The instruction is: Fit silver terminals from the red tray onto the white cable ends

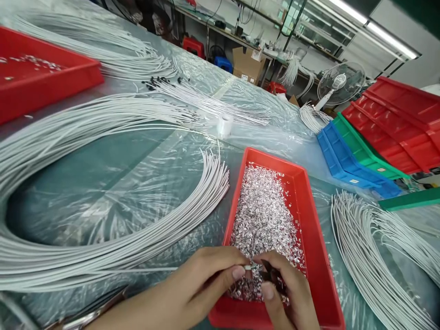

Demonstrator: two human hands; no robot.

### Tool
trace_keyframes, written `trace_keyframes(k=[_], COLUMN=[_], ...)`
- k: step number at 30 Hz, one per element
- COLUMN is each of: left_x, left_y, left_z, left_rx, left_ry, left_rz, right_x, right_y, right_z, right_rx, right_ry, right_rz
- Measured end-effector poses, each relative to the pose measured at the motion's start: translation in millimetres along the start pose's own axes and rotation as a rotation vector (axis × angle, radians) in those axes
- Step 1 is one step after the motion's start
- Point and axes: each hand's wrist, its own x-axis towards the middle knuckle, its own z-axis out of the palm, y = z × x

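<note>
Over the near end of a red tray (323,275), my two hands almost meet. My left hand (206,282) pinches the end of a white cable (248,267) between thumb and forefinger. Facing it, my right hand (292,288) is closed around a small dark tool (271,275); its jaws are by the cable tip and most of it is hidden by my fingers. Many small shiny metal pieces (264,211) lie heaped in the tray below. Left of the tray curves a large coil of white cables (154,243), its cut ends beside the tray wall.
Another cable bundle (364,238) lies to the right. Stacked red, green and blue bins (395,123) stand behind it. A second red tray (68,82) is at upper left. A white roll (224,125) and straight cables with dark ends (209,103) lie farther back.
</note>
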Motion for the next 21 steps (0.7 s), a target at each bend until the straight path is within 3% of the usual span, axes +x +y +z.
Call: trace_keyframes(k=[5,21], left_x=[-0.9,-0.3], left_y=[-2.2,1.1], left_z=[0.7,-0.3], left_rx=[0.024,-0.051], left_ry=[0.069,0.037], left_rz=[0.073,0.109], right_x=[-3.5,-3.8], right_y=[7.7,7.5], right_z=[1.8,4.3], right_rx=[-0.014,-0.206], right_ry=[-0.043,0.010], right_rz=[-0.053,-0.164])
